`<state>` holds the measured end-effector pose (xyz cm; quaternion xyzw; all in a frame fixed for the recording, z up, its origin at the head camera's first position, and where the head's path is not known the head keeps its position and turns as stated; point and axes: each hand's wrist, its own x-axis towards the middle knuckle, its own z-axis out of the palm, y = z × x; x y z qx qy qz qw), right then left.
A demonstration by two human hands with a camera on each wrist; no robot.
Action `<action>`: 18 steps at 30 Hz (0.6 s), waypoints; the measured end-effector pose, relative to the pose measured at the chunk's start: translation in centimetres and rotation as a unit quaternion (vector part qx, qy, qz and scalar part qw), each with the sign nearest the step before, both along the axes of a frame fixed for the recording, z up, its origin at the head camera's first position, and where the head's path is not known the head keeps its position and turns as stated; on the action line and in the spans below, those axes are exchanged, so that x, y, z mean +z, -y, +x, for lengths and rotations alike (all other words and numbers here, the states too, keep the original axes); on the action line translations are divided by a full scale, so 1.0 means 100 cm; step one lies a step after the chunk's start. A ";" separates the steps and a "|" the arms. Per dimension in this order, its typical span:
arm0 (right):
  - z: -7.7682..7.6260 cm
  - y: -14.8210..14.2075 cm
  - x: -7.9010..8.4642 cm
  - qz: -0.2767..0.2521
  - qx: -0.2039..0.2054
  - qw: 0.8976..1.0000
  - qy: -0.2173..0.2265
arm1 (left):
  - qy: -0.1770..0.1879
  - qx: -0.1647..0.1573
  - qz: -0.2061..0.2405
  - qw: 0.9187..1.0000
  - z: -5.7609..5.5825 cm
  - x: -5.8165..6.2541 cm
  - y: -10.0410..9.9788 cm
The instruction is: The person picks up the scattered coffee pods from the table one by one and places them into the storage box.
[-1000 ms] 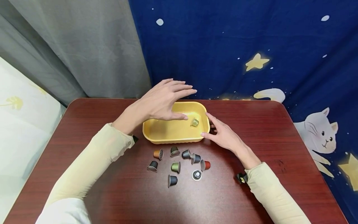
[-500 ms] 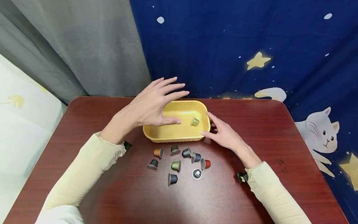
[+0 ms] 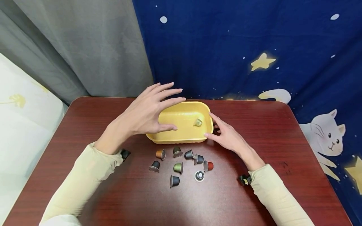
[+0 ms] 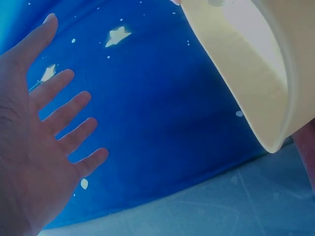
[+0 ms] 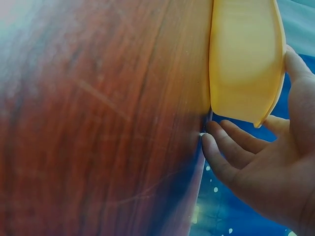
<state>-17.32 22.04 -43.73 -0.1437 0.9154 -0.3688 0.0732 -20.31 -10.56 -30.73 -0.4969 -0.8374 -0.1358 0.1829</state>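
Observation:
A yellow plastic tub (image 3: 178,141) stands near the table's back edge with one gold-green coffee capsule (image 3: 199,122) inside at its right. My left hand (image 3: 144,114) hovers over the tub's left part, fingers spread and thumb apart; its palm is bare in the left wrist view. At the tub's right end, my right hand (image 3: 226,135) holds the rim, thumb at the front corner and index finger farther back. The right wrist view shows the thumb on the tub's rim and other fingertips low by its end wall. The hand over the tub hides its left corner.
In front of the tub lie several coffee capsules, among them an orange one (image 3: 159,153), a green one (image 3: 178,168), a red one (image 3: 209,166) and a silver one (image 3: 199,175) standing on its rim. Curtains (image 3: 198,47) hang behind the table (image 3: 254,119).
My left hand has drawn back leftward and toward me over the tub, uncovering more of its inside. The right hand keeps its place at the tub's end; the capsules lie as before.

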 end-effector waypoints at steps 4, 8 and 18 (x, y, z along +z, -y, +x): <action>0.000 0.000 -0.001 -0.002 0.003 1.000 0.000 | -0.002 0.002 0.012 1.000 0.004 -0.001 0.004; 0.000 0.000 -0.001 -0.001 0.002 1.000 0.001 | -0.001 0.008 0.020 1.000 0.010 -0.001 0.008; 0.000 -0.001 -0.002 -0.006 0.004 1.000 0.001 | 0.030 0.028 0.000 0.999 0.033 -0.004 0.017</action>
